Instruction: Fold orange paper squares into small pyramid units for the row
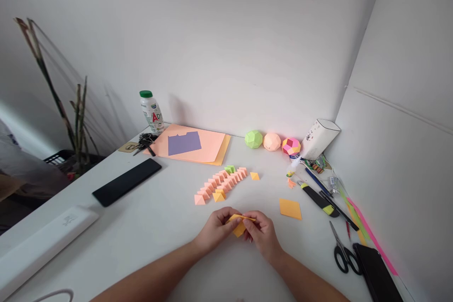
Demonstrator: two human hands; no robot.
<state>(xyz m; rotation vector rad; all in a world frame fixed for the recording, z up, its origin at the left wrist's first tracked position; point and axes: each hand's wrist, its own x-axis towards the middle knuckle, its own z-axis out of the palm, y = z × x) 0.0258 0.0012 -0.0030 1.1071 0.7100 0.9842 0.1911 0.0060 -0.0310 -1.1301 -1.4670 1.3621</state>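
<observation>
My left hand [214, 230] and my right hand [262, 234] meet over the white table [148, 226], both pinching a small orange paper piece [239, 224] that is partly folded. Just beyond them runs a curved row of several folded pink paper units [219, 181], with a green unit [230, 169] and orange units [218, 195] among them. A flat orange paper square [290, 208] lies to the right of my hands, and a smaller orange bit [255, 176] lies farther back.
Pink and orange sheets [193, 146] with a purple piece lie at the back, by a white bottle [151, 112] and keys [144, 143]. Three paper balls [272, 141], a white box [320, 138], pens, a cutter [318, 198], scissors [342, 252], and black phones [126, 181] lie around.
</observation>
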